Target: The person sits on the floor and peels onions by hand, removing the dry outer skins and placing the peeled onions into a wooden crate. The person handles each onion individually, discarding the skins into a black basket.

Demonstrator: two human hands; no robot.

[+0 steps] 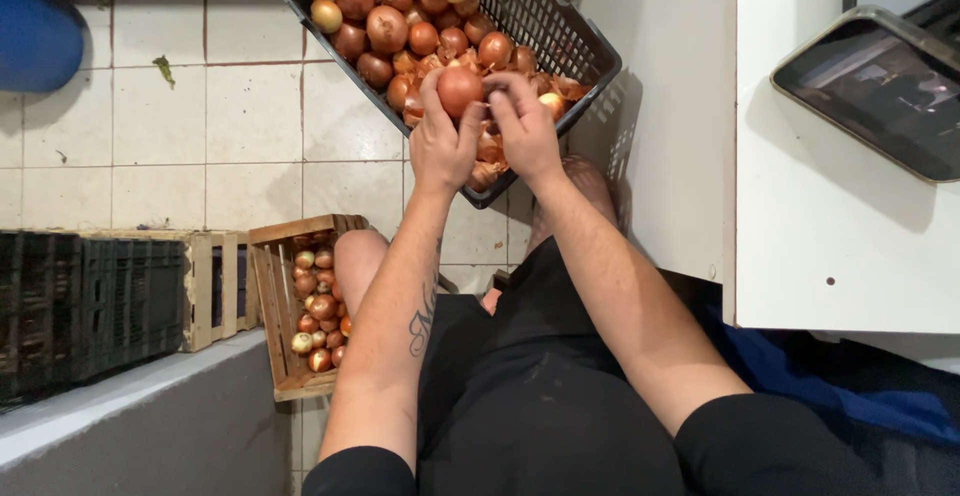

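- Looking down, I see both hands up over the dark plastic crate (585,41) full of onions.
- My left hand (442,146) curls around one round brown onion (460,89), with the fingers pressed on its left side and under it.
- My right hand (522,126) is right beside it, and its fingertips (497,91) pinch at the onion's right edge, maybe at the loose skin. I cannot tell how hard it pinches.
- That onion sits between the two hands, just above the pile, touching both hands.
- It is round, so I see no long side to it. I cannot tell which way its top points.
- My left hand holds more of it, so the left is the nearer one. My right only touches the edge.
- A wooden box (278,301) with more onions sits low by my left knee, well apart from the hands.
- A dark tray (880,91) rests on the white counter (830,256) at my right.
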